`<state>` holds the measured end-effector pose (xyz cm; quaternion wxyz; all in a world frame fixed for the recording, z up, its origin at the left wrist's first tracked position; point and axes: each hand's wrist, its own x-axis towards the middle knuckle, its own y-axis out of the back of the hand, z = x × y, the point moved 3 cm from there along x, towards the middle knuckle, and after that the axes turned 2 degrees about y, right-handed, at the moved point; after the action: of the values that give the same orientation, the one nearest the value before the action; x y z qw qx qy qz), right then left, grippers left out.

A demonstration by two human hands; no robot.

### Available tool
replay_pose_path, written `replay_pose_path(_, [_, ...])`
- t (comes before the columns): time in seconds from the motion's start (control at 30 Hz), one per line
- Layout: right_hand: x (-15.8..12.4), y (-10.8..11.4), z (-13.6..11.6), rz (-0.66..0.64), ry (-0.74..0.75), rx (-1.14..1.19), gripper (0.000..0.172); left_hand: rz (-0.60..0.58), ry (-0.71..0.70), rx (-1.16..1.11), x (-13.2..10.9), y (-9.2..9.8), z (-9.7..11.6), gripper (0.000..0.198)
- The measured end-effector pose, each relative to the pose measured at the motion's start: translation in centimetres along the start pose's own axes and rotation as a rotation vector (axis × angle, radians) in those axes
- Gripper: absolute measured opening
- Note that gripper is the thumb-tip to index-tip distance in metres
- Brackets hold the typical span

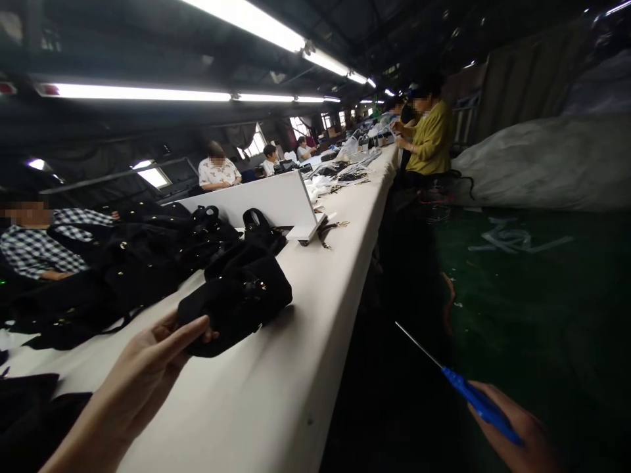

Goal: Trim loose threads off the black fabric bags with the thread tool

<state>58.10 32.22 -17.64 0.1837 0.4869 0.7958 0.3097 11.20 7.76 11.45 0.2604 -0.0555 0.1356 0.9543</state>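
My left hand (160,355) pinches the near end of a black fabric bag (246,295) with small gold-coloured metal fittings, over the pale covered table (276,374). The thumb lies on the bag's near side and the other fingers are partly hidden behind it. At the lower right, beyond the table's edge, my right hand (513,420) is closed around the blue handle of a tool (473,397) with a thin straight metal shaft. The shaft points up and to the left, and touches nothing.
Many black bags (142,263) are heaped on the left. A white board (256,200) stands on the table, with straps (328,230) beside it. Several people sit along the far side; a person in yellow (431,138) works at the right edge. White sacking (547,164) lies behind.
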Motion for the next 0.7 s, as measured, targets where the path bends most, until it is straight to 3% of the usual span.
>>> replay_pose_path(0.13, [0.7,0.2,-0.8,-0.052,-0.012,0.005,0.042,-0.010,-0.162,-0.061,-0.6,-1.0,-2.0,0.069])
replay_pose_path(0.3, [-0.1,-0.1,-1.2,-0.035,-0.023,0.024,0.040,0.038,-0.438,0.227,4.0,-3.2,-4.7,0.070])
replay_pose_path(0.4, [-1.0,-0.2,-1.2,0.004,-0.042,0.033,0.040,0.208,-0.307,0.192,8.7,-4.5,-6.9,0.059])
replay_pose_path(0.5, [-2.0,0.5,-1.0,0.053,-0.061,0.021,0.039,0.357,-0.116,0.033,12.5,-5.2,-7.8,0.061])
replay_pose_path(0.6, [-3.0,2.2,-0.1,0.118,-0.099,0.011,0.035,0.331,-0.008,-0.029,14.2,-3.9,-6.6,0.060])
replay_pose_path(0.7, [-4.0,3.8,1.3,0.154,-0.136,0.026,0.030,0.163,0.025,-0.009,14.4,0.0,-4.4,0.056])
